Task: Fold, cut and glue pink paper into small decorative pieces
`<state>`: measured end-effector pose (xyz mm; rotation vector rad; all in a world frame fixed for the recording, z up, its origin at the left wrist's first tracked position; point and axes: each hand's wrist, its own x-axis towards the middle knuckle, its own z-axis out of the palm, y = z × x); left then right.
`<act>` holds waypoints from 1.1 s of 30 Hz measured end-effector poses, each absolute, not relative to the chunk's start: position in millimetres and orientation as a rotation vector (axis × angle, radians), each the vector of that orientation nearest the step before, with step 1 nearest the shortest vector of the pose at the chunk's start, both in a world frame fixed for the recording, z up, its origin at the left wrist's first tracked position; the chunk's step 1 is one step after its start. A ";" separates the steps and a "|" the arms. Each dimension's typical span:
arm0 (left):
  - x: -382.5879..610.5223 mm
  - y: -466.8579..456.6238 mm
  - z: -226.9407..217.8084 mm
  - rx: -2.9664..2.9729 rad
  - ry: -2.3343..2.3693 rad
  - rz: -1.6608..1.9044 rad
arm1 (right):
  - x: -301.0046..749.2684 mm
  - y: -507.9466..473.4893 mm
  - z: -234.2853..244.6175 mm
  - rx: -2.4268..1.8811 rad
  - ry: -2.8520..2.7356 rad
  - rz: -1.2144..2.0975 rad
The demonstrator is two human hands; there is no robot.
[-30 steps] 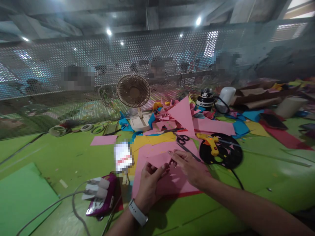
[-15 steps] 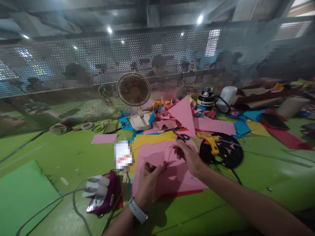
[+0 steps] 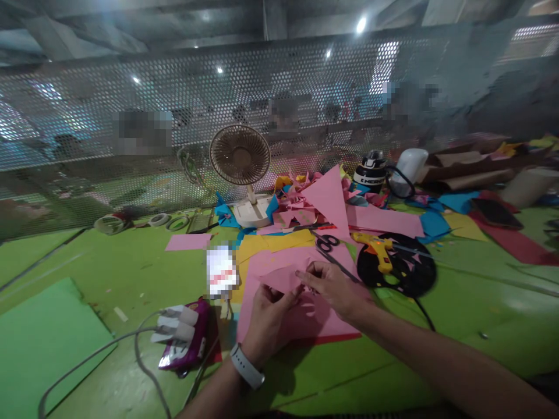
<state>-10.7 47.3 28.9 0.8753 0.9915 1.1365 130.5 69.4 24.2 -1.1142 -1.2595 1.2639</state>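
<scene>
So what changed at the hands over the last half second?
Right hand came down and in toward the left hand; its fingertips are back at the pink paper piece, though whether they grip it is unclear. Left hand stayed on that piece. Scissors, glue gun and fan unmoved; the view shifted slightly.

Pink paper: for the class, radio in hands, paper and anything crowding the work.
Left hand pinching pink paper piece, right hand at its edge. Pink sheet beneath. Scissors close beyond right hand, yellow glue gun to the right.
</scene>
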 end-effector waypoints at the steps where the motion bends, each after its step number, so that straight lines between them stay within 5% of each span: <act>1: -10.6 47.5 29.6 0.881 0.996 1.134 | 130.2 68.9 24.7 -1.112 -1.254 1.270; 33: -14.2 47.4 32.2 0.973 0.958 1.139 | 153.8 93.8 32.7 -0.975 -0.913 1.441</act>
